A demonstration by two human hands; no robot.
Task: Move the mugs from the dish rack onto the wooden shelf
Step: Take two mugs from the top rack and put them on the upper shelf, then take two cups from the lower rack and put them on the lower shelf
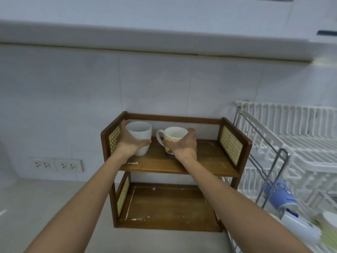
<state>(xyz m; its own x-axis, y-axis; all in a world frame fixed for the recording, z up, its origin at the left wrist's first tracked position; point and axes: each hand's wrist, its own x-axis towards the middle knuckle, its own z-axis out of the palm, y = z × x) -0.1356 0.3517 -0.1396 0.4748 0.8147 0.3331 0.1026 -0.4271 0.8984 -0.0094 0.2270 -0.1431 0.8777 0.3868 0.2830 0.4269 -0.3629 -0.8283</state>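
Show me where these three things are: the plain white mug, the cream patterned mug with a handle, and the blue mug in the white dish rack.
Plain white mug [141, 133]: head view, on its side wall.
Cream patterned mug [174, 135]: head view, on its inner wall.
Blue mug [281, 195]: head view, on its outer side.

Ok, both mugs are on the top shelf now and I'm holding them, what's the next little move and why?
Probably let go with both hands and draw back toward the rack. The white mug under your left hand and the patterned mug under your right hand seem to sit upright on the top shelf, and a blue mug lies in the rack.
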